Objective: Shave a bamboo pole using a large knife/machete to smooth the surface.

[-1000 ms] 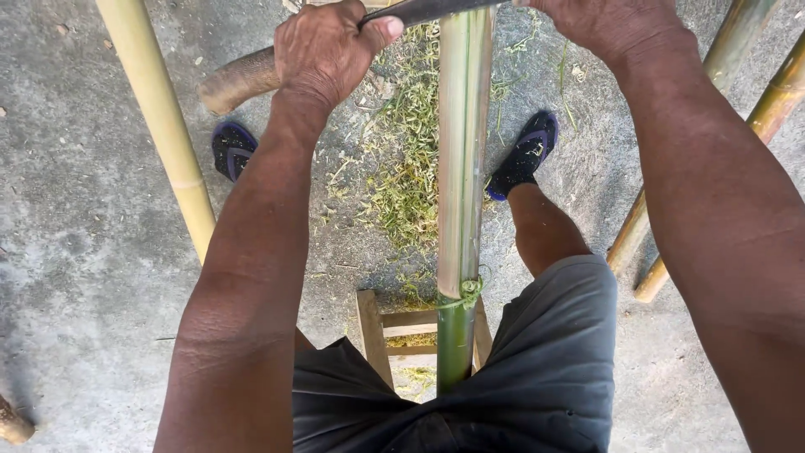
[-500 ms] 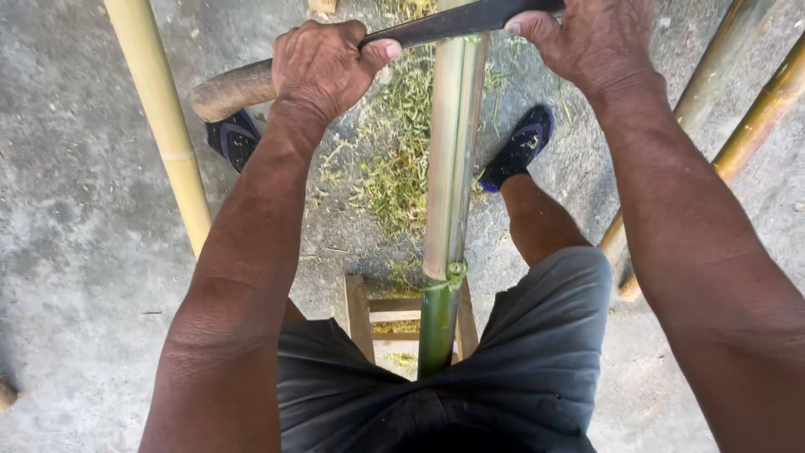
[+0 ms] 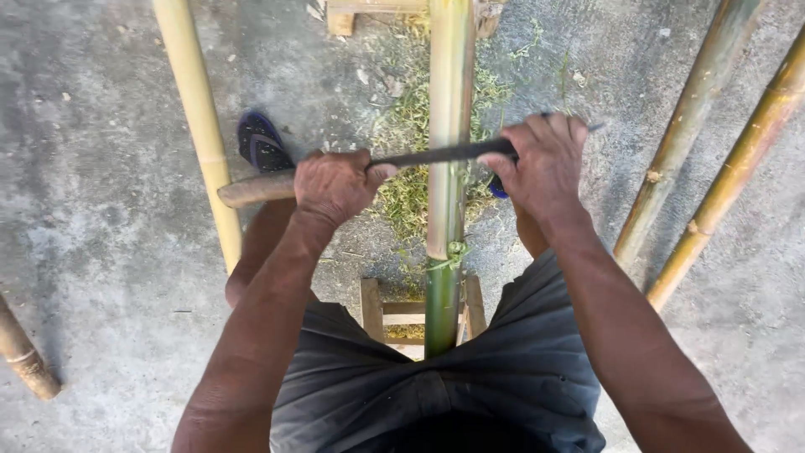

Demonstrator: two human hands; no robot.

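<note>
The bamboo pole (image 3: pixel 448 126) you are working on runs straight away from you between your knees, its near end dark green where it passes over a small wooden stool (image 3: pixel 379 312), the farther stretch pale and stripped. Across it lies a long knife (image 3: pixel 436 154), its dark blade resting on the pole's top, roughly at right angles to it. Your left hand (image 3: pixel 335 184) has its fingers pressed together in a fist around the knife's round wooden handle, which sticks out to the left past your knuckles. Your right hand (image 3: pixel 545 164) has its fingers curled down over the far end of the blade, just right of the pole, with the tip poking out beyond them. Green shavings (image 3: pixel 407 180) are scattered on the concrete floor (image 3: pixel 92 210) under and beside the pole. Your left foot in a dark sandal (image 3: pixel 260 143) shows left of the pole. A yellow pole (image 3: pixel 197 117) lies near on the left, two more poles (image 3: pixel 713 159) slant at the right, and a wooden block (image 3: pixel 373 10) sits at the top edge.
</note>
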